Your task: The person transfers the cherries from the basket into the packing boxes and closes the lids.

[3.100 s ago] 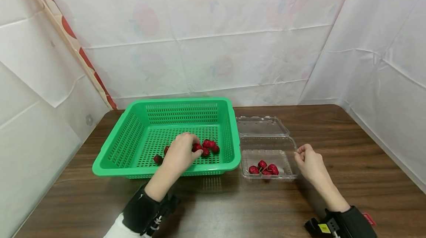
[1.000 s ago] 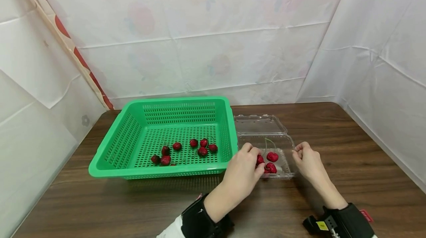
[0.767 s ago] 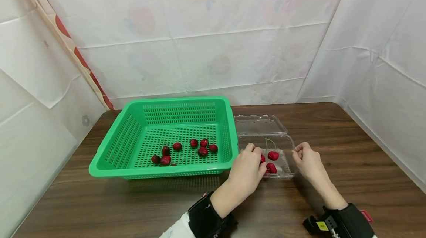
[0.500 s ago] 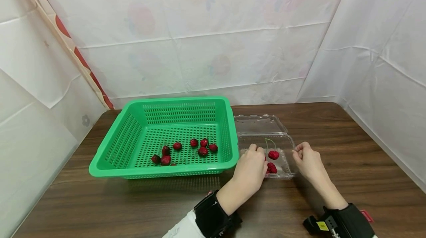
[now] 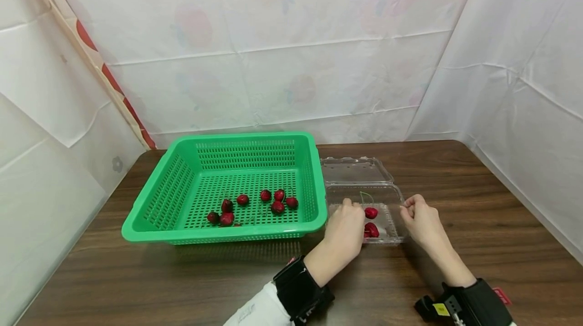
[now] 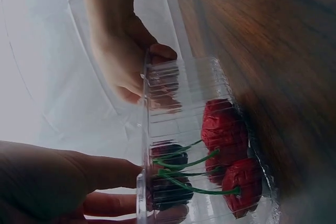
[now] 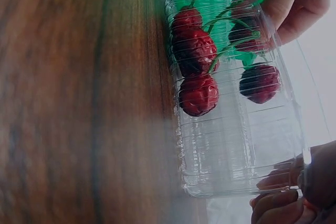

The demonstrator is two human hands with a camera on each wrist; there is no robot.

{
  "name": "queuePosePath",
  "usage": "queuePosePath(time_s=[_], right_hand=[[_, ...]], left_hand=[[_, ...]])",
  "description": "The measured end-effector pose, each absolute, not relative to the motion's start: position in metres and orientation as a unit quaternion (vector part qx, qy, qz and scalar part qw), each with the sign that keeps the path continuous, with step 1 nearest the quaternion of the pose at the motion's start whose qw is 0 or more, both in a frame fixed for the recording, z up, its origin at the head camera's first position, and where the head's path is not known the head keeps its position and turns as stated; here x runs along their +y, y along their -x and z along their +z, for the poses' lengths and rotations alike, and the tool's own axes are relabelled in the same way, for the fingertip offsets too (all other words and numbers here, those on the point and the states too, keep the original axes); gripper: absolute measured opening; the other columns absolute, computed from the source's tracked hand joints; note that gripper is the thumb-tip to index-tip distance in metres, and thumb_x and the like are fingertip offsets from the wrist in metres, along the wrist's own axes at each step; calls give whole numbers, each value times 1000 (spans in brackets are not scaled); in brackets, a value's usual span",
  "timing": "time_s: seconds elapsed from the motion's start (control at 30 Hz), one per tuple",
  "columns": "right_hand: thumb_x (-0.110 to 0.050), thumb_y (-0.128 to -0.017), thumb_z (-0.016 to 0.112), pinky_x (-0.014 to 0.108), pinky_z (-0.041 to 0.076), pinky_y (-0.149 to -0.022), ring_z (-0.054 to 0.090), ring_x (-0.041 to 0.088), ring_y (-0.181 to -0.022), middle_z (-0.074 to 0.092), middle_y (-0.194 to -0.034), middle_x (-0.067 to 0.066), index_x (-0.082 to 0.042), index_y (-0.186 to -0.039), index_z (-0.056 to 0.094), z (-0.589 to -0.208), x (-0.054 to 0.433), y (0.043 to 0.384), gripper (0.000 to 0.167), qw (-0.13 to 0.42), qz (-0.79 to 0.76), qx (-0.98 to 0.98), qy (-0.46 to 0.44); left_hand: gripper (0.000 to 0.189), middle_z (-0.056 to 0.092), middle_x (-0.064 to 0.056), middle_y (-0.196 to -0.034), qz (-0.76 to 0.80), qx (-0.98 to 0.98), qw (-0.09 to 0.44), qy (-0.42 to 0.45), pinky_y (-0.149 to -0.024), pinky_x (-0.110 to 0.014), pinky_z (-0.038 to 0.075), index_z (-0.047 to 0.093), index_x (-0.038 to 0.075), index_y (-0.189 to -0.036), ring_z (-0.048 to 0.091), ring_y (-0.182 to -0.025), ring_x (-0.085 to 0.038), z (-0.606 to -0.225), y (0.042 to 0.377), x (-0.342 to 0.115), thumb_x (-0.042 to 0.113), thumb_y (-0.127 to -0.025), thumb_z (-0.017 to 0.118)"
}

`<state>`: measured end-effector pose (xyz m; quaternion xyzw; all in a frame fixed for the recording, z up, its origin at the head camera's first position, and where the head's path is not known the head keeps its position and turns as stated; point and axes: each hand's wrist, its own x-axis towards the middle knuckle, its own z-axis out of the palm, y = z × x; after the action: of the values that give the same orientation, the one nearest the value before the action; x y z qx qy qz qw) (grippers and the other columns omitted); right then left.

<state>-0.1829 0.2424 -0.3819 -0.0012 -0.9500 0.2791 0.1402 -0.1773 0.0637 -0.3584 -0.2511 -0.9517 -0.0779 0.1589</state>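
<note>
My left hand (image 5: 347, 227) reaches over the left end of the clear plastic clamshell box (image 5: 390, 199). In the right wrist view its fingertips close on a dark cherry (image 7: 242, 34), partly hidden behind the ribbed wall. Beside that one, another dark cherry (image 7: 260, 83) sits high in the box, near the rim. Lower down, several red cherries (image 7: 195, 50) with green stems lie along the bottom. With thumb and fingers, my right hand (image 5: 421, 217) pinches the box's right rim. The lid (image 5: 357, 170) is folded back behind it.
Left of the box stands a green slotted basket (image 5: 243, 136), close against it, with several cherries (image 5: 277, 208) on its floor. Both rest on a brown wooden table (image 5: 182, 285). White sheeting (image 5: 273, 63) rises behind and at both sides.
My left hand left the basket for the box, then shifted slightly right within its left end. The nearby stemmed cherry has just moved a little left. My right hand keeps its hold.
</note>
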Motion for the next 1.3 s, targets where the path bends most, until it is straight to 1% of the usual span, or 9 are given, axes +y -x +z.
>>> queuePosePath(time_s=[0.2,0.37,0.57,0.7,0.97,1.13,1.3], right_hand=[[-6,-86,49,31,38,-49,44,15,-51,47,-60,2,5,-87,47,-382,242,183,11,143,280,-949,3],[-5,-85,49,31,38,-49,45,15,-52,49,-61,3,5,-86,48,-382,242,184,10,148,280,-948,1],[-5,-85,49,31,38,-48,45,15,-51,49,-60,3,5,-86,47,-382,242,183,10,151,281,-948,0],[-5,-85,49,31,38,-48,44,15,-51,49,-61,3,5,-86,47,-382,242,183,11,148,283,-948,1],[-6,-86,49,30,38,-48,45,15,-52,49,-62,4,5,-87,47,-382,242,183,12,137,284,-949,6],[-7,-87,49,30,38,-48,45,15,-52,50,-63,4,5,-88,47,-382,242,183,12,132,284,-950,7],[-6,-86,49,31,38,-49,45,15,-52,50,-62,3,5,-87,47,-382,243,183,12,137,281,-950,7]], left_hand=[[17,50,-4,-68,-26,-959,152,237,-59,-22,46,63,4,-76,55,-63,-13,-362,186,65,18,-71,71],[20,53,-6,-72,-11,-964,134,230,-62,-23,47,66,4,-78,56,-66,-14,-364,190,66,20,-68,74],[19,58,-10,-82,-25,-970,99,219,-65,-23,48,68,5,-81,58,-70,-17,-366,192,67,18,-68,75],[18,58,-10,-80,-22,-970,88,224,-67,-24,47,68,6,-80,58,-72,-17,-367,193,67,19,-69,74],[19,58,-8,-75,-23,-970,74,229,-62,-24,47,67,7,-80,58,-69,-16,-368,197,69,20,-69,73],[13,59,-6,-74,-28,-970,64,233,-63,-24,46,67,9,-79,58,-70,-15,-369,199,70,19,-72,71],[10,60,-5,-72,-37,-968,65,240,-61,-24,47,67,9,-77,58,-68,-15,-368,199,69,18,-72,71]])
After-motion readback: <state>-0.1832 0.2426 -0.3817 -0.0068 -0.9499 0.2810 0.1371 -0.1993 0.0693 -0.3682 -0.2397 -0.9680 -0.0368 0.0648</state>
